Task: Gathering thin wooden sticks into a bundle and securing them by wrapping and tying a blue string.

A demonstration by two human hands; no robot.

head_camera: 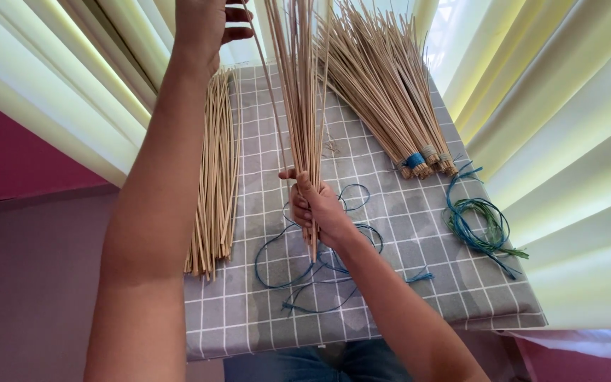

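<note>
The right hand (317, 209) is clenched around the lower part of a bunch of thin pale sticks (300, 92), fingers (301, 212) pressed together and wrapped tight, with the butt ends poking out just below the fist. The bunch stands nearly upright above the middle of the table (404, 283), which is covered by a grey checked cloth. The left hand (203, 25) is raised at the top of the view beside the upper part of the sticks; its fingers are half curled and point toward the bunch, and one thin stick seems to run by the fingertips, but the frame edge cuts the hand off, so whether it pinches that stick cannot be told.

As a judgement of progress: some of the work looks finished. Tied bundles (390, 92) lie fanned across the far right of the table, bound near their butt ends with blue and pale cord. The bunch in the right hand carries no binding that can be seen, so it appears to be at the gathering stage. A good supply of loose sticks (215, 170) lies in a long heap at the left of the table, so much remains. Loose blue string (319, 265) lies in loops on the cloth under the right hand, and a coil of green and blue cord (481, 225) sits near the right edge, just beside the tied bundles.
</note>
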